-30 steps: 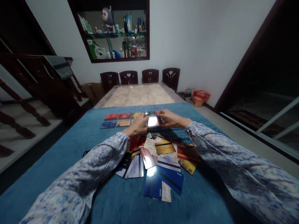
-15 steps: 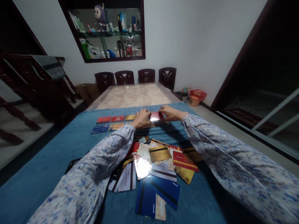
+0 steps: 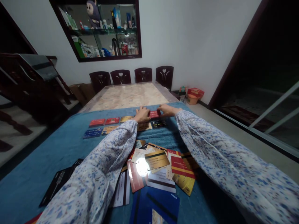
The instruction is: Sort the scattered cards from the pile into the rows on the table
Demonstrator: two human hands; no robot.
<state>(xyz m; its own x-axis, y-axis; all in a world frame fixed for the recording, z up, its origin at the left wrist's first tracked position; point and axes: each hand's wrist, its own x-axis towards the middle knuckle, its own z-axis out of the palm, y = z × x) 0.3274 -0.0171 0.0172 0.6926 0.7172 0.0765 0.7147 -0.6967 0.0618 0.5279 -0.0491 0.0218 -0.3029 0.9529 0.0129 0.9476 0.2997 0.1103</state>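
A red card (image 3: 154, 114) lies at the right end of the far row on the blue cloth (image 3: 67, 149). At its left edge is my left hand (image 3: 142, 114), and at its right edge my right hand (image 3: 166, 110); the fingers of both close on it. Left of my hands the row continues with a gold card (image 3: 126, 119), a red card (image 3: 112, 121) and another red card (image 3: 97, 122). In the nearer row show a blue card (image 3: 92, 133), tan cards (image 3: 108, 129) and a black card (image 3: 159, 124). My left forearm hides part of this row.
A loose pile of overlapping cards, with a gold one (image 3: 157, 160) on top, lies between my forearms. Black cards (image 3: 61, 180) lie left of my left sleeve. Beyond the cloth, the stone tabletop (image 3: 130, 93) reaches to several dark chairs (image 3: 143, 75).
My view has shifted, bringing the black cards at the left into sight. Both hands stay at the red card, whose bright glare is gone. The black card below it now shows.
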